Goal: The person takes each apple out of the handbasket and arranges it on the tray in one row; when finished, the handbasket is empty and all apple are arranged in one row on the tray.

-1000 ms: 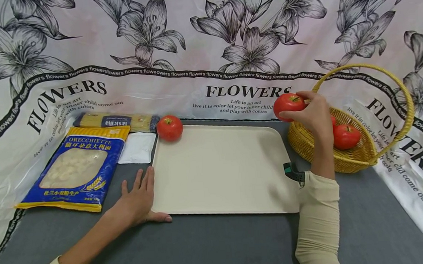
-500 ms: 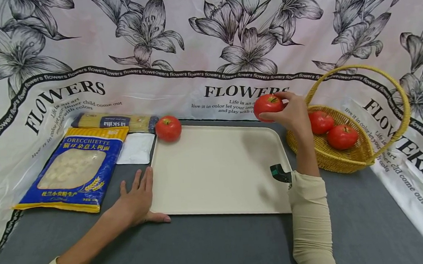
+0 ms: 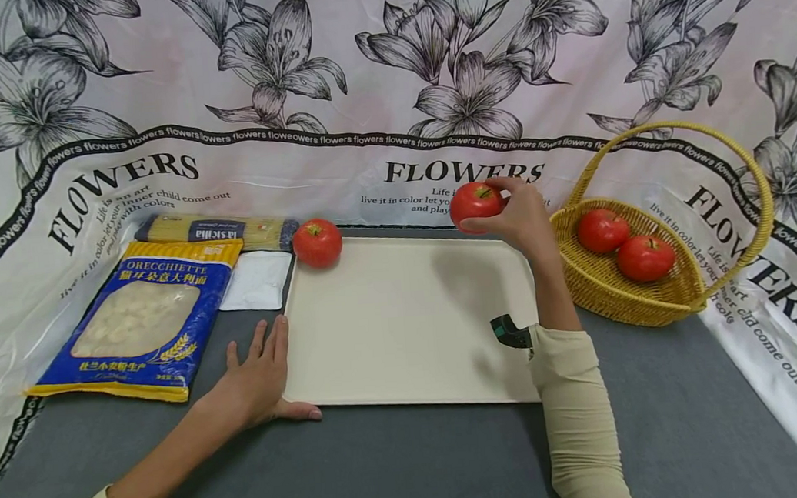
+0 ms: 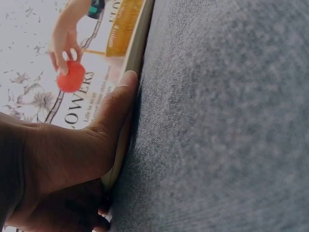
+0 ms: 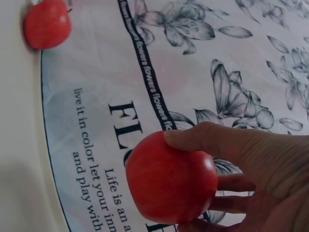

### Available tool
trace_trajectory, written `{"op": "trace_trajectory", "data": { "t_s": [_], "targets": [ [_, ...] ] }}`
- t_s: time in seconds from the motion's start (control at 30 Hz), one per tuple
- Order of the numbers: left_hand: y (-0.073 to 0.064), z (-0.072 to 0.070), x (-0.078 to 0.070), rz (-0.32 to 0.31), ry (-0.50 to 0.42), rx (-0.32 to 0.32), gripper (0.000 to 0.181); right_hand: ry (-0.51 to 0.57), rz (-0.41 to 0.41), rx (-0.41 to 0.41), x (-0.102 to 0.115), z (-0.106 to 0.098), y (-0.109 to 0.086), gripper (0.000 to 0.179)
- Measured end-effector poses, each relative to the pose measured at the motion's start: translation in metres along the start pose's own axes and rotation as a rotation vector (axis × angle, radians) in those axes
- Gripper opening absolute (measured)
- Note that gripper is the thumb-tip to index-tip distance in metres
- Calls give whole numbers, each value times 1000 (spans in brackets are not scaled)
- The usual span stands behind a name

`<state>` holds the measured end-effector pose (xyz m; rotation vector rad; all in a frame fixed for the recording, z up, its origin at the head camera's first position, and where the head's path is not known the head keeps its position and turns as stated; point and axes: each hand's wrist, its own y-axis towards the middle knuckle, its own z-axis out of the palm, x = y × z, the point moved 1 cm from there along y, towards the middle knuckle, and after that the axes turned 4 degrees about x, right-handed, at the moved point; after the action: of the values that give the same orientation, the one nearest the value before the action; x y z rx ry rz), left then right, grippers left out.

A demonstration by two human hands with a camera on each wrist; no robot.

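Observation:
My right hand [image 3: 524, 221] holds a red tomato [image 3: 477, 208] between thumb and fingers, raised above the far right part of a cream tray [image 3: 404, 326]. In the right wrist view the held tomato [image 5: 171, 178] shows the thumb across its top and fingers behind it. Another tomato [image 3: 318, 243] sits at the tray's far left corner. My left hand [image 3: 258, 382] rests against the tray's left edge with fingers spread straight, its thumb along the near corner. The left wrist view shows that thumb [image 4: 113, 108] lying on the tray's rim.
On the right stands a yellow woven basket [image 3: 624, 302] with a tall handle and two tomatoes [image 3: 645, 258] inside. Left of the tray lie a blue orecchiette bag [image 3: 133, 321], a long spaghetti pack [image 3: 230, 230] and a white packet [image 3: 256, 280]. Flowered cloth [image 3: 337, 161] hangs behind.
My right hand has carried its tomato leftward, away from the basket and over the tray's far side, uncovering the basket's tomatoes. The left hand stays in place.

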<state>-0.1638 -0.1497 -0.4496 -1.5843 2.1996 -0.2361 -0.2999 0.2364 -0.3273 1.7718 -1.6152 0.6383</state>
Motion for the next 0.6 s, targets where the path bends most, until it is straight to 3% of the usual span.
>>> {"op": "trace_trajectory", "data": {
  "t_s": [0.6],
  "targets": [
    [0, 0, 0, 0, -13, 1, 153, -55, -138, 130, 12, 70, 13, 78]
  ]
}}
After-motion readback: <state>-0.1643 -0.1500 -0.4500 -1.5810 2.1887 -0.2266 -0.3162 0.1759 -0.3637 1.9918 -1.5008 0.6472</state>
